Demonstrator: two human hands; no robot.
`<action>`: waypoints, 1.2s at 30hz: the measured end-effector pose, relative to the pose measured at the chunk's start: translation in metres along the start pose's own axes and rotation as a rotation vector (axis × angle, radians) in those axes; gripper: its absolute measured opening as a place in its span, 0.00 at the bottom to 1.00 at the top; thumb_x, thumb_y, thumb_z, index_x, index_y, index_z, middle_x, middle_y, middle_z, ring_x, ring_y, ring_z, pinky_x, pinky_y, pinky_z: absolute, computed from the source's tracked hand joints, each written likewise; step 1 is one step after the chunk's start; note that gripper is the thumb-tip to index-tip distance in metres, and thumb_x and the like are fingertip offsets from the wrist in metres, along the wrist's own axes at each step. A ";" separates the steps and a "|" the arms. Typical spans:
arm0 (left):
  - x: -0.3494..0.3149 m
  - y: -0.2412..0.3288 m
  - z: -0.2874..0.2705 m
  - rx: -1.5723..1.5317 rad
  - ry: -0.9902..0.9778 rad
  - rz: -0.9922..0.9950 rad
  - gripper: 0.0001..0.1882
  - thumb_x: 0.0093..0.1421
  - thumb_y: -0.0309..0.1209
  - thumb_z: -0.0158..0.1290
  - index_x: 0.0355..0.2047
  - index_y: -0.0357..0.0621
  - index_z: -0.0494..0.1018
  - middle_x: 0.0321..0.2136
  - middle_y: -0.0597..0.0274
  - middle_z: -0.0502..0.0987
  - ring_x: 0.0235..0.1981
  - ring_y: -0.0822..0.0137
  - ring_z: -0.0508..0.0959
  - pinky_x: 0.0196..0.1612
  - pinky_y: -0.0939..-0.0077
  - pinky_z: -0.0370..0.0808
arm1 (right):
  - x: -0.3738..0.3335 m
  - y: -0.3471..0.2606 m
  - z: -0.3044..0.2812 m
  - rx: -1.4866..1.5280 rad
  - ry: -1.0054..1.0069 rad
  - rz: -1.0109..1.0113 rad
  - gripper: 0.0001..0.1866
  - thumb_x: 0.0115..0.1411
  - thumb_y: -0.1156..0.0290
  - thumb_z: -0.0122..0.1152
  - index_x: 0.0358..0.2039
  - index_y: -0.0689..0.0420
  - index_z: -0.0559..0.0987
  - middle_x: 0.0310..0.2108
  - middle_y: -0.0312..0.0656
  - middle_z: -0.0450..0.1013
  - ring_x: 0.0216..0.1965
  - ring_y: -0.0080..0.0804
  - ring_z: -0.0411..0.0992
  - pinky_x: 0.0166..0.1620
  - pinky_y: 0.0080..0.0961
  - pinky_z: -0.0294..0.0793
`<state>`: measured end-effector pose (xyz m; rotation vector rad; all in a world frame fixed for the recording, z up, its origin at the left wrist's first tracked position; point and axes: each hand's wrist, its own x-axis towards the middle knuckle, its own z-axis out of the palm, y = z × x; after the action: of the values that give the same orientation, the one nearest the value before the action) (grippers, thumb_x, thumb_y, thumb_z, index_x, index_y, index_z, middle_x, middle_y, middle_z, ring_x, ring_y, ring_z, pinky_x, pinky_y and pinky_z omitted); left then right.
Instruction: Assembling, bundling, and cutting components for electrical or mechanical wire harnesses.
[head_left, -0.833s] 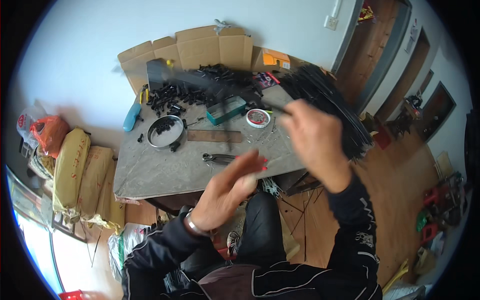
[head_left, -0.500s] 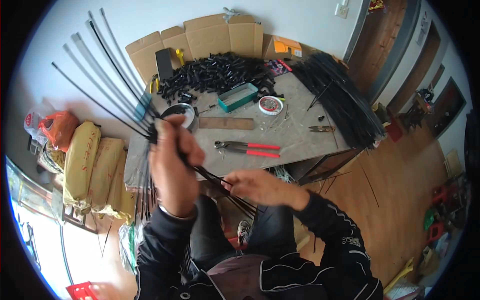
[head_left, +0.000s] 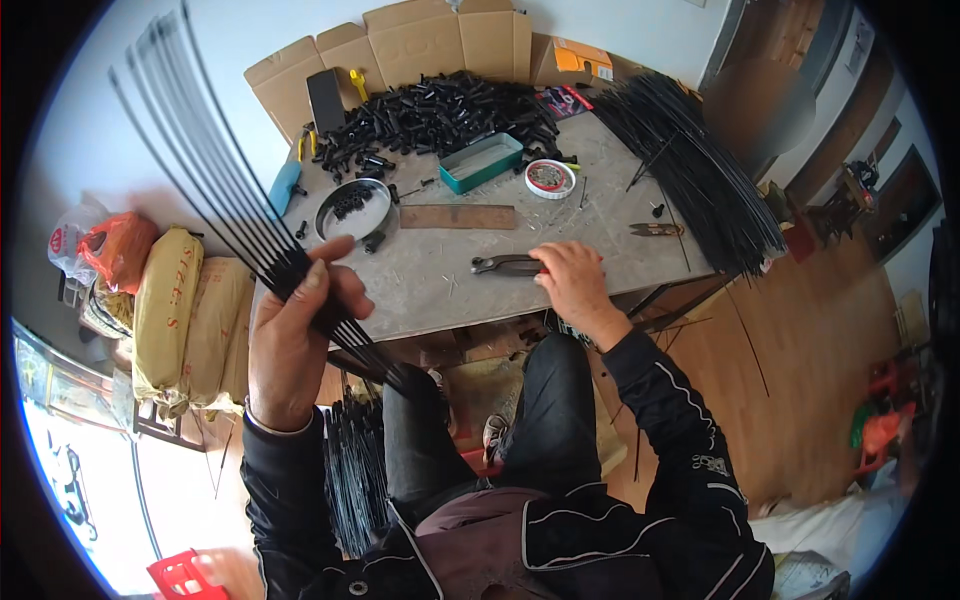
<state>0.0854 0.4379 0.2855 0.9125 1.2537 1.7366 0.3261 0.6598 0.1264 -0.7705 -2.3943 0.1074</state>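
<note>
My left hand (head_left: 296, 335) grips a bundle of several long thin black rods (head_left: 218, 178) that fan up and to the left, with their lower ends reaching down past my knee. My right hand (head_left: 574, 283) rests on the grey table (head_left: 440, 285) over the red handles of a pair of pliers (head_left: 505, 264), whose dark jaws stick out to the left. Whether the fingers have closed around the handles I cannot tell.
On the table lie a wooden ruler (head_left: 457, 216), a round metal dish (head_left: 352, 209), a teal tray (head_left: 483, 162), a small white cup (head_left: 549, 178), a heap of black caps (head_left: 440, 110) and a big rod pile (head_left: 700, 170). Cardboard boxes (head_left: 420, 40) stand behind; yellow sacks (head_left: 165, 310) lie left.
My left hand has lifted the rod bundle further up and left. My right hand let go of the rods' lower ends and moved up onto the pliers on the table.
</note>
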 end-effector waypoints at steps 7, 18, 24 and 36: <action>-0.003 -0.001 0.017 -0.100 -0.286 -0.114 0.18 0.68 0.29 0.44 0.54 0.31 0.66 0.38 0.52 0.79 0.41 0.58 0.81 0.49 0.67 0.78 | -0.010 0.069 -0.046 -0.138 -0.058 0.203 0.18 0.50 0.73 0.62 0.44 0.53 0.76 0.45 0.40 0.74 0.51 0.40 0.68 0.53 0.40 0.62; -0.001 -0.006 0.037 -0.256 -0.509 -0.205 0.18 0.67 0.30 0.45 0.52 0.28 0.67 0.39 0.44 0.79 0.41 0.53 0.81 0.48 0.62 0.76 | 0.066 0.022 -0.005 0.310 0.030 0.032 0.12 0.54 0.75 0.59 0.40 0.56 0.79 0.40 0.42 0.76 0.45 0.43 0.72 0.48 0.37 0.68; -0.012 -0.004 0.032 -0.156 -0.473 -0.183 0.16 0.66 0.30 0.47 0.49 0.29 0.69 0.38 0.41 0.78 0.40 0.45 0.81 0.47 0.53 0.77 | 0.094 -0.011 0.069 0.046 0.009 -0.065 0.18 0.53 0.76 0.59 0.47 0.51 0.76 0.48 0.36 0.73 0.52 0.35 0.67 0.52 0.35 0.62; -0.009 -0.013 0.023 -0.153 -0.520 -0.282 0.16 0.66 0.29 0.46 0.48 0.26 0.69 0.39 0.40 0.78 0.42 0.48 0.81 0.49 0.58 0.77 | 0.078 -0.013 0.015 0.472 -0.142 -0.081 0.31 0.51 0.75 0.63 0.57 0.54 0.69 0.56 0.40 0.69 0.60 0.36 0.62 0.59 0.37 0.59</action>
<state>0.1122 0.4413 0.2778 0.9635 0.8463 1.2464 0.2610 0.6932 0.1591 -0.4548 -2.3867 0.6855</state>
